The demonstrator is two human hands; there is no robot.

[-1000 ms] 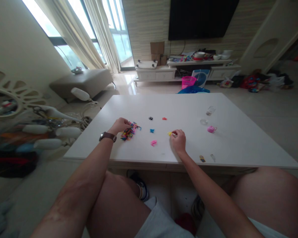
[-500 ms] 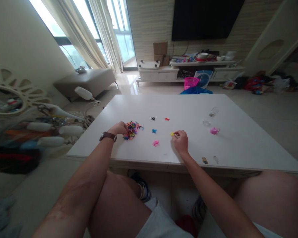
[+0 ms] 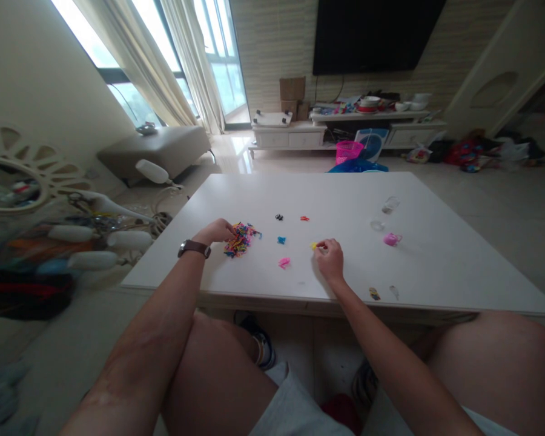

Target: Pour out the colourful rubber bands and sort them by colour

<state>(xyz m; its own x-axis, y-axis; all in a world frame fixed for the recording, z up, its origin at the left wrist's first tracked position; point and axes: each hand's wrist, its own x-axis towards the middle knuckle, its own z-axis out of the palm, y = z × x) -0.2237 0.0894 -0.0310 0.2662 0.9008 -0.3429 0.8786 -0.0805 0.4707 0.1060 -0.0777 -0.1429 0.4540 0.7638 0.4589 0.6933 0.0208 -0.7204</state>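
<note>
On the white table, my left hand (image 3: 218,231) reaches into the left edge of a loose pile of small multicoloured bands (image 3: 240,239), which look like little rubber bands. Its fingers are drawn together at the pile, and what they hold is too small to make out. My right hand (image 3: 330,257) rests on the table with fingers curled in a pinch at a small yellow bunch of bands (image 3: 313,246), partly hidden by the fingertips. Between the hands lie separate small bunches: black (image 3: 279,217), red-orange (image 3: 304,218), blue (image 3: 281,240) and pink (image 3: 284,263).
On the table's right side are a clear container (image 3: 390,205), a clear round lid (image 3: 376,225) and a pink pouch-like item (image 3: 392,240). Near the front edge lie a small yellow-and-dark piece (image 3: 374,293) and a small clear piece (image 3: 394,292). A pink basket (image 3: 349,151) stands beyond.
My left hand has shifted slightly up and back at the pile's left edge, showing more of the bands. My right hand stays at the yellow bunch.
</note>
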